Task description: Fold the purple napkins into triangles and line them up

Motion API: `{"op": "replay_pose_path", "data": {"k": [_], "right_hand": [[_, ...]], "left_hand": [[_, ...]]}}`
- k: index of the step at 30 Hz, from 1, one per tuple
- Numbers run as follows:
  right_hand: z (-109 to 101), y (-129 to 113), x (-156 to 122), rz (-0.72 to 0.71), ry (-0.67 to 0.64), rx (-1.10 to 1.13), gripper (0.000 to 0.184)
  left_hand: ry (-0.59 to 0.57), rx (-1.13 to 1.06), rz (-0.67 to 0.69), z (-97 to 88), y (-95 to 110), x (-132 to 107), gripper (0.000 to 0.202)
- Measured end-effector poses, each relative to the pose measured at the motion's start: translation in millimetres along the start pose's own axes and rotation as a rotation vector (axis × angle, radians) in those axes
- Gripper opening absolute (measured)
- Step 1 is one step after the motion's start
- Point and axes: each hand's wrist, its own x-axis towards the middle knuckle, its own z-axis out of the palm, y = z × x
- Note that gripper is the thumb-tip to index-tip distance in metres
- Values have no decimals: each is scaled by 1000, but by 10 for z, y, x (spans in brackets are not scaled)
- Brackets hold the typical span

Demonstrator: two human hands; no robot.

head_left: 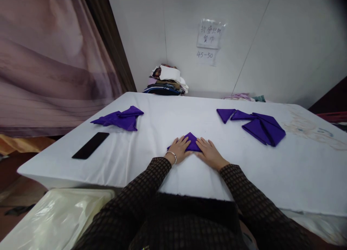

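A purple napkin (192, 144), folded into a triangle with its tip pointing away from me, lies on the white-covered table (173, 116) near its front edge. My left hand (179, 148) rests flat on the napkin's left part, fingers stretched out, a bracelet at the wrist. On its right part my right hand (210, 153) lies flat too, fingers extended. Both palms hide the napkin's side corners. Further right is a folded purple napkin shape (271, 127) with a long narrow part and a small triangle at its left end. A loosely folded purple cloth (121, 119) lies at the left.
A black phone-like slab (90, 145) lies on the table's left side. Behind the table, a stack of folded clothes (166, 81) stands by the wall under paper signs (208, 34). A curtain (54, 62) hangs at left; a plastic-covered seat (59, 217) is below.
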Motion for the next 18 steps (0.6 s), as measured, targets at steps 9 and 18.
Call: {"op": "replay_pose_path", "data": {"k": [9, 18], "right_hand": [[46, 48, -22, 48, -119, 15, 65], [112, 127, -36, 27, -80, 30, 62]], "left_hand": [[26, -92, -72, -45, -95, -92, 54], [186, -328, -287, -5, -673, -687, 42]]}}
